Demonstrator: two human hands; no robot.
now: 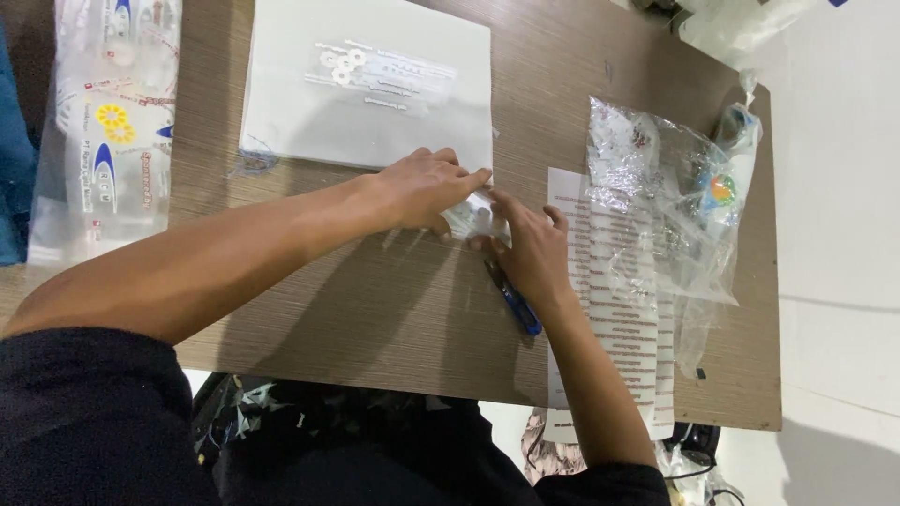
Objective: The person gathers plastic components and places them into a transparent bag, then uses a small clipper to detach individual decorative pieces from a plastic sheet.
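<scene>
My left hand (pixel 422 187) and my right hand (pixel 530 248) meet near the middle of the wooden table (pixel 375 309). Both pinch a small clear plastic packet (pixel 473 220) that lies between their fingertips. Under my right hand lies a blue-handled cutter (pixel 516 305), its handle sticking out toward me; whether the hand grips it I cannot tell. A white flat package in clear wrap (pixel 366 80) lies just beyond my left hand.
A printed plastic bag (pixel 108 122) lies at the far left. A sheet of printed paper (pixel 609 309) and a crumpled clear bag with small items (pixel 670 206) lie at the right. The table's right edge meets a white floor (pixel 834 234).
</scene>
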